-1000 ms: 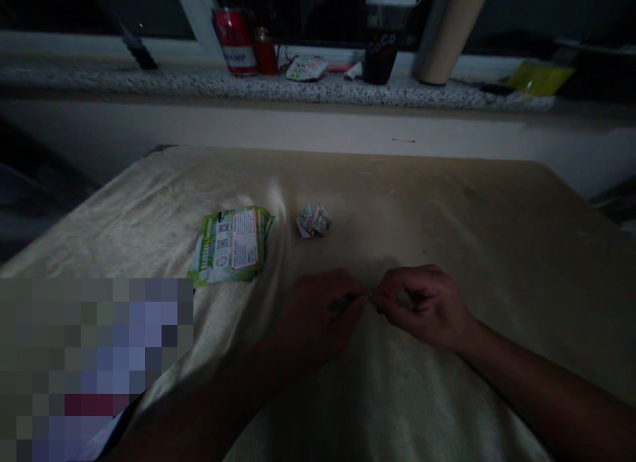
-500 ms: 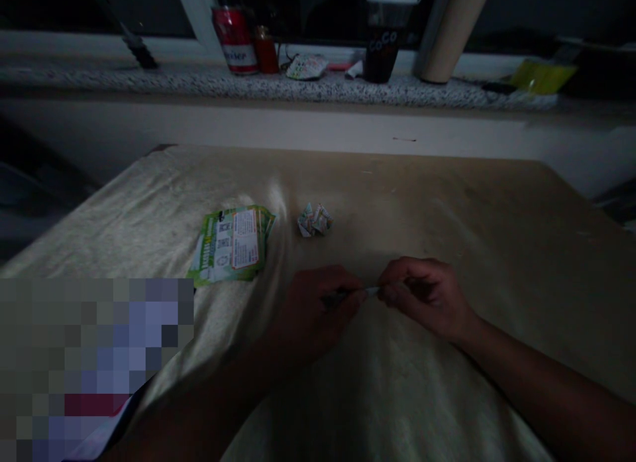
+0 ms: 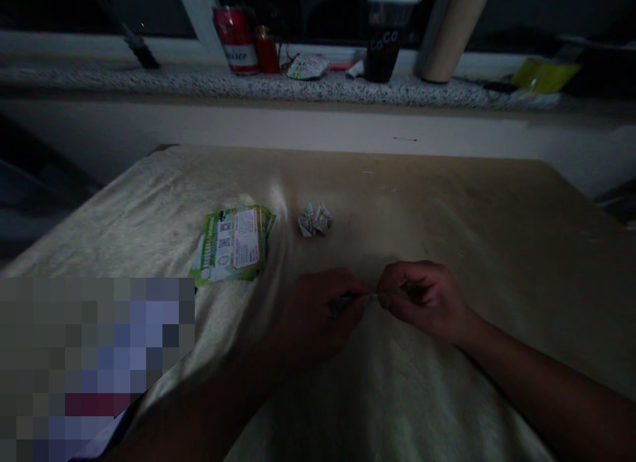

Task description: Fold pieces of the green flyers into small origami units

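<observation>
My left hand [image 3: 322, 309] is closed, thumb and fingers pinching a small folded piece of paper [image 3: 374, 295]. Its pale edge shows only as a sliver between the fingertips, and a darker part sits inside the left grip. From the other side, the thumb and fingertips of my right hand [image 3: 422, 296] pinch the same piece. Both hands are held over the cloth, their tips almost meeting. Beyond them lies a folded, printed paper shape [image 3: 315, 220] with pointed corners. Left of it rests a stack of green printed leaflets or packets [image 3: 231, 243].
A pale cloth [image 3: 163, 190] covers the table. Behind it, the speckled windowsill [image 3: 173, 81] holds a red can [image 3: 237, 41], an orange-red bottle [image 3: 267, 51], a dark cup [image 3: 385, 44], a cardboard tube [image 3: 450, 38] and a yellow packet [image 3: 546, 74]. A blurred patch hides the lower left.
My hands have come slightly closer together and a little lower. Less of the paper shows between the fingertips. The leaflets and the folded shape stay where they were.
</observation>
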The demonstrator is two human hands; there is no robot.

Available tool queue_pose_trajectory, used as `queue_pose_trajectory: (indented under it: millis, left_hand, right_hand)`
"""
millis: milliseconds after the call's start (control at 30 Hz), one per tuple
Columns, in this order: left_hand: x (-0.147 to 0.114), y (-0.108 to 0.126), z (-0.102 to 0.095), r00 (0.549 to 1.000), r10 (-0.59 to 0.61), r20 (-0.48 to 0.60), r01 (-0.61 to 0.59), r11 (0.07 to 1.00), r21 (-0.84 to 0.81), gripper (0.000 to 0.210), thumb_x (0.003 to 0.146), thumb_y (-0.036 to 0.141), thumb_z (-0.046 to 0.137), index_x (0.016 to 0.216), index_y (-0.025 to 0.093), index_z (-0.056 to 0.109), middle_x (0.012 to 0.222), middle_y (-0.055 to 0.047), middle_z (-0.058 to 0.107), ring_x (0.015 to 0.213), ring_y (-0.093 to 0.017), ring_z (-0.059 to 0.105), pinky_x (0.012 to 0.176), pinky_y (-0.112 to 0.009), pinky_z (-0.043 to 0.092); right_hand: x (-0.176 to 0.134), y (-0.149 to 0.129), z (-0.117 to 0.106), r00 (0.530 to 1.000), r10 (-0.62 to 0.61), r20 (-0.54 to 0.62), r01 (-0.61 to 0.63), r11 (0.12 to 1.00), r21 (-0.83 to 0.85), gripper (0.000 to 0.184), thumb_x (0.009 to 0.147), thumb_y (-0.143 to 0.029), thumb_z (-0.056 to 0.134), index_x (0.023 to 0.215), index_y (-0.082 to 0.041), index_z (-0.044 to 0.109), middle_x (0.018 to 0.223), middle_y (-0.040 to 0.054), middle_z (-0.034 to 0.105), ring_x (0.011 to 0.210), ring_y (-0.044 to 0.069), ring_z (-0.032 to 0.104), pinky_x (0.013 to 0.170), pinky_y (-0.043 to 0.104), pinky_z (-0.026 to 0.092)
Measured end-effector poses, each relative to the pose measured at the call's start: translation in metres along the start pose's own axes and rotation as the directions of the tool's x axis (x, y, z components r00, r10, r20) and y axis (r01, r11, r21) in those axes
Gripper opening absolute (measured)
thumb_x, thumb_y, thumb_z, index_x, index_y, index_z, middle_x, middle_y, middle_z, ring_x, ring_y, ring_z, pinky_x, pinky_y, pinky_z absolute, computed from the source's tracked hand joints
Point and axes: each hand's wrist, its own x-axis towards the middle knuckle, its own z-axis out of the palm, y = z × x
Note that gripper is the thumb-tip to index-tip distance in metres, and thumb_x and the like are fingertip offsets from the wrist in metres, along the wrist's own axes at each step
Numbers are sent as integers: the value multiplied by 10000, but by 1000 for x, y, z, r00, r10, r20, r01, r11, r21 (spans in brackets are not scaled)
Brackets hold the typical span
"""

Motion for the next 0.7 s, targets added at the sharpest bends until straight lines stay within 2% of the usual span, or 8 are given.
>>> queue_pose_trajectory:
  millis: [133, 367, 600, 700]
  left_hand:
    - [0, 2, -2, 1000, -22, 15, 22, 1000, 1, 141, 869, 188, 608, 759, 155, 689, 674, 12, 641, 613, -110, 572, 602, -227, 405]
    - [-1, 1, -2, 1000, -16, 25, 17, 1000, -20, 156, 877, 193, 610, 749, 147, 684, 660, 13, 621, 599, -102, 549, 594, -224, 390]
    - [-1, 0, -1, 999, 10, 36, -8, 999, -40, 152, 882, 193, 610, 767, 141, 694, 657, 12, 621, 596, -101, 547, 596, -225, 388]
    - [0, 1, -2, 999, -8, 36, 10, 999, -47, 168, 881, 198, 613, 739, 140, 681, 646, 17, 602, 588, -97, 530, 584, -222, 379]
  right_hand:
    - [2, 1, 1, 999, 39, -31, -38, 999, 14, 129, 849, -212, 671, 734, -177, 625, 596, -17, 584, 520, 96, 500, 471, 211, 398]
    - [1, 3, 2, 1000, -11, -25, 12, 999, 52, 96, 834, -199, 695, 765, -183, 630, 626, -15, 598, 559, 105, 524, 507, 218, 426]
    - [3, -4, -1, 997, -14, 78, 13, 1000, 9, 143, 848, -201, 665, 718, -174, 612, 591, -22, 569, 522, 92, 485, 477, 209, 404]
    - [3, -5, -2, 997, 20, 68, -20, 1000, 5, 157, 860, -215, 648, 717, -171, 602, 589, -24, 560, 512, 87, 474, 464, 200, 394]
